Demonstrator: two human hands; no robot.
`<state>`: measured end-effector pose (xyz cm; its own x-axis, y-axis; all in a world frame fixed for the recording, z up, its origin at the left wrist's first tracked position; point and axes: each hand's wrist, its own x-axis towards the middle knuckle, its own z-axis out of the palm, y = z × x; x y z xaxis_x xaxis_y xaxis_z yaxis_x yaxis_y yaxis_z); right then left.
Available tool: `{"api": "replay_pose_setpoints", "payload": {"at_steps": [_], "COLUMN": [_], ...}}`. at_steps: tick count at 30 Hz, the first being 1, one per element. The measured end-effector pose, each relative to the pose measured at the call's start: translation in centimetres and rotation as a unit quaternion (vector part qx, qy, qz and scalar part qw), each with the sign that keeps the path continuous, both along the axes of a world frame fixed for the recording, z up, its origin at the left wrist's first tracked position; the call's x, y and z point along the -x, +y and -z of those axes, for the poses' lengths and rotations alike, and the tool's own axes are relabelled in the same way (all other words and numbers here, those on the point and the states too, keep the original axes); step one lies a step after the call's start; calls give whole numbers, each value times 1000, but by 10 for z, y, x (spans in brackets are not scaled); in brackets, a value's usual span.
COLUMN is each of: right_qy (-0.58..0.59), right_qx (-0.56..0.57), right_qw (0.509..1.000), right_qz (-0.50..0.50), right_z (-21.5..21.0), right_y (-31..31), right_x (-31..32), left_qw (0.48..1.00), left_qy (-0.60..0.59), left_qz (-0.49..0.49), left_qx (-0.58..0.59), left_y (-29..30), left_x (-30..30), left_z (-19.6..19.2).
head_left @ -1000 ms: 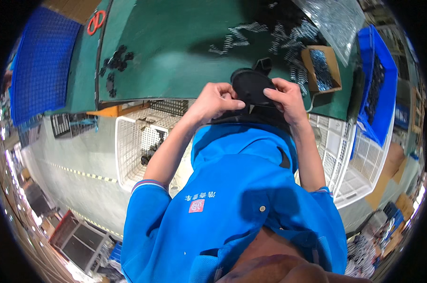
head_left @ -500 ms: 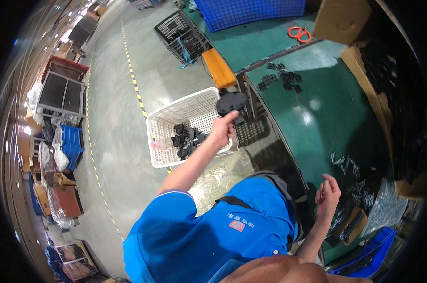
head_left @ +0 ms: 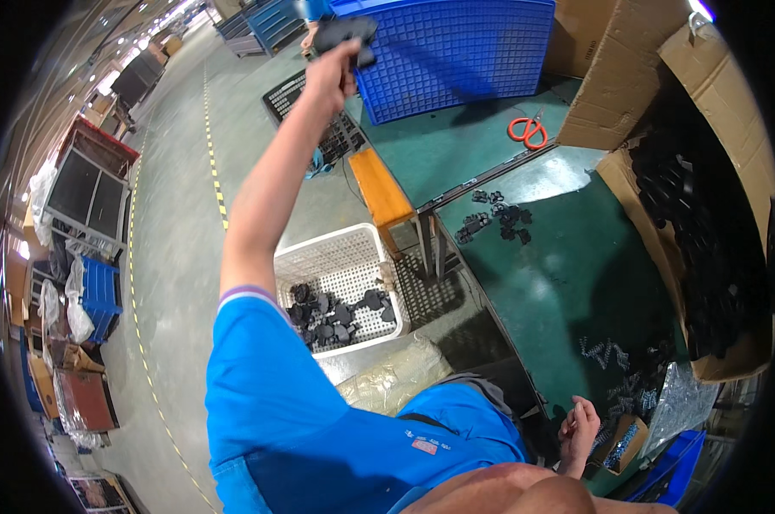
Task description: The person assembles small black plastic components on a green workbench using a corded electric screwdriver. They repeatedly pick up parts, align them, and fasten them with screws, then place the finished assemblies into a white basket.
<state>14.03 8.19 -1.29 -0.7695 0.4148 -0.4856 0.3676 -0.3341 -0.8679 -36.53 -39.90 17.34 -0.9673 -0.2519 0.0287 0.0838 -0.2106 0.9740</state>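
My left hand [head_left: 329,81], arm stretched out ahead, grips a black plastic part [head_left: 340,32] beside the blue crate [head_left: 456,64]. The part is flat and broad; motion blurs its details. Close to the table's near edge, my right hand [head_left: 579,428] has curled fingers; whatever they may hold is hidden. Near it lie metal springs [head_left: 606,351] and a small open carton [head_left: 625,445] with small metal pieces. Below my left arm, a white basket [head_left: 366,344] on the floor contains several black parts [head_left: 340,315].
Small black pieces [head_left: 514,223] and red-handled scissors [head_left: 527,133] lie on the green table [head_left: 542,283]. A large carton [head_left: 636,206] of black parts stands at the right. An orange stool [head_left: 377,184] and a dark crate [head_left: 286,96] flank the table. Another person's hand [head_left: 308,41] shows at the far end.
My left hand has swung forward from above the white basket to the blue crate, still gripping the black part. The view has shifted; my right hand remains curled near the table edge.
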Motion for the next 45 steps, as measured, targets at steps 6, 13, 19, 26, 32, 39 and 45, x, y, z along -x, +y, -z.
{"api": "replay_pose_setpoints", "payload": {"at_steps": [6, 13, 19, 26, 32, 39, 45], "right_qy": [16, -20, 10, 40, 59, 66, 69], "right_qx": [19, 25, 59, 18, 19, 21, -18], "right_qw": [999, 995, 992, 993, 982, 979, 965], "right_qz": [45, 99, 111, 113, 176, 190, 252], "right_z": [0, 4, -2, -5, 0, -2, -7], "right_y": [-12, -19, -28, -11, 10, 15, 5], "right_x": [-6, -34, -20, -21, -59, -58, -57], "left_qw": [996, 994, 993, 996, 1000, 748, 605], "left_qy": [-7, -20, 6, 12, 5, 74, 25], "left_qz": [92, 80, 75, 79, -8, -172, -92], "left_qx": [-8, -77, -96, -44, 6, 637, 791], "left_y": [46, 40, 39, 5, 47, 59, 83], "left_x": [95, 215, 234, 230, 221, 231, 265], "left_z": [-74, -88, -59, -39, -48, -62, -62]}}
